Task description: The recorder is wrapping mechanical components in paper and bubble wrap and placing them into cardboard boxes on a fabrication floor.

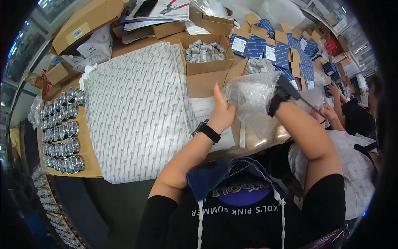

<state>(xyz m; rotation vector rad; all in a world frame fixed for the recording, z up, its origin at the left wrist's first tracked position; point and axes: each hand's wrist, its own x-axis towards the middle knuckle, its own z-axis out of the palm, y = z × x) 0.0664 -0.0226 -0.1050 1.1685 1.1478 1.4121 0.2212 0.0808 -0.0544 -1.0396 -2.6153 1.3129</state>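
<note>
A clear, crinkled plastic bag [251,97] hangs in front of me over the bench edge. My left hand [223,112] is closed on its left side, thumb pointing up, with a black strap and small device on the wrist. At the bag's right side is my right hand, mostly hidden behind the bag and a black wrist-worn device [286,88]; its fingers do not show. Just left of my left hand lies a large stack of white printed sheets [137,112]. Beyond the bag sits a small plastic bag of grey parts [258,65].
Shiny metal cylindrical parts [62,132] stand in rows at the left. An open cardboard box [207,68] of grey metal pieces is at the back. Blue cartons [253,46] crowd the back right. Red-handled pliers [174,7] lie on papers. Other people's hands [329,114] work at the right.
</note>
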